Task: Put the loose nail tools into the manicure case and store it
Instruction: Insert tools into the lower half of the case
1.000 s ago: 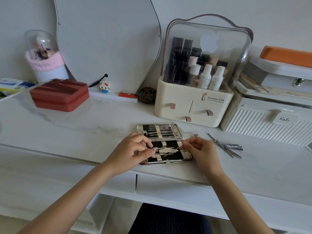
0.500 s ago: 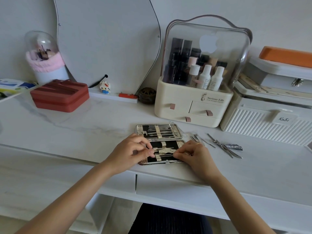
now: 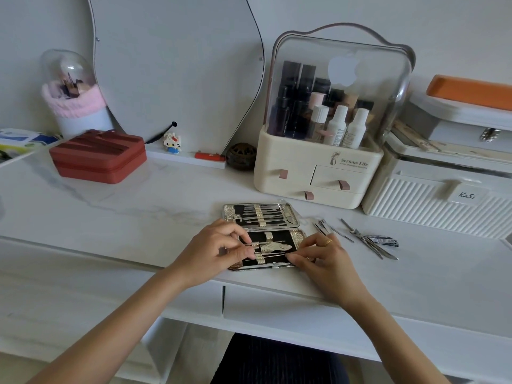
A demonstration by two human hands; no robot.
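Observation:
The manicure case [image 3: 289, 214] lies open on the white desk, gold-edged with black lining. Its far half holds several tools under straps. My left hand [image 3: 216, 250] and my right hand [image 3: 322, 254] both rest on the near half. Between them they pinch the two ends of a thin metal tool [image 3: 273, 254] lying across the lining, just below a nail clipper [image 3: 275, 247] seated there. Loose nail tools [image 3: 368, 241] lie on the desk to the right of the case, with a smaller bunch [image 3: 322, 226] close to my right hand.
A cream cosmetic organiser [image 3: 318, 173] with drawers stands behind the case. A white ribbed box [image 3: 432, 209] sits at the right, a red zip case [image 3: 99, 159] at the left. Below the desk's front edge is a drawer [image 3: 277, 306].
My right hand slid left and down onto the near half of the case, uncovering the loose tools beside it. My left hand stayed put, fingers shifting slightly on the thin tool.

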